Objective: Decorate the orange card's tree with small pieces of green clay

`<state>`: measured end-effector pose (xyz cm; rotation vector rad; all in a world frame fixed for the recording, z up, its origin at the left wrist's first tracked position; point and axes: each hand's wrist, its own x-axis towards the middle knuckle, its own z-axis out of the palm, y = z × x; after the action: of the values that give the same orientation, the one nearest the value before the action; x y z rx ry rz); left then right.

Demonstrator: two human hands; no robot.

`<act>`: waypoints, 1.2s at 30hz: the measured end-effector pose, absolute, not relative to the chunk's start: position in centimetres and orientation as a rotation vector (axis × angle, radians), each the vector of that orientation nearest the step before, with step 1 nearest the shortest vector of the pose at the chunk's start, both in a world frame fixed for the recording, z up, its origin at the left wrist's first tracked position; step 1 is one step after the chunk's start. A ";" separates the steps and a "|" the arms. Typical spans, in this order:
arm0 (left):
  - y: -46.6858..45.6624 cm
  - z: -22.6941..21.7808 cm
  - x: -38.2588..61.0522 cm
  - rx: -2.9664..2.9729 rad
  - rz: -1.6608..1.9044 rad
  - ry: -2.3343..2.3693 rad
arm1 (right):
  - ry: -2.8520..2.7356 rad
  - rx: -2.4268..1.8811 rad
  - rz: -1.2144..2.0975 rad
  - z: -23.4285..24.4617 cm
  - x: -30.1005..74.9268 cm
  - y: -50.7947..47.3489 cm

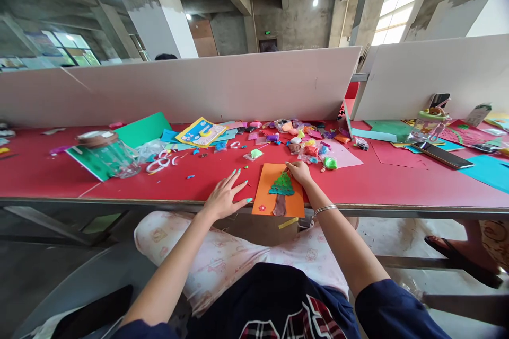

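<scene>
An orange sheet lies at the table's front edge, its lower end jutting past it. On it is a clay tree with layered green and teal foliage and a brown trunk, and a small red flower sits at the lower left. My right hand rests over the sheet's upper right, fingertips pinched together at the treetop; whatever they hold is too small to tell. My left hand is spread on the table edge left of the sheet, holding nothing.
Bagged colored clay is heaped beyond the sheet. White scissors and a clear jar stand or lie left, near a yellow-blue booklet. A phone lies right. A white divider runs behind.
</scene>
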<state>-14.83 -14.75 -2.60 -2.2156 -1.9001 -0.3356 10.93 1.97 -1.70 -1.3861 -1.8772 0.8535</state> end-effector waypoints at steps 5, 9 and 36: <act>-16.1 -3.2 -15.8 -2.198 -0.433 -1.837 | -1.872 -1.391 0.867 -1.6 10.9 1.9; -15.0 -3.5 -15.2 -2.229 -0.379 -1.865 | -1.875 -1.410 0.875 -1.5 10.9 1.9; -15.1 -4.3 -14.0 -2.263 -0.415 -1.838 | -1.907 -1.457 0.837 -1.5 10.7 1.9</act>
<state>-14.01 -15.07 -4.33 -2.2626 -1.8383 -0.4146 10.71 1.94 -1.49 -1.4572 -1.9072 0.8368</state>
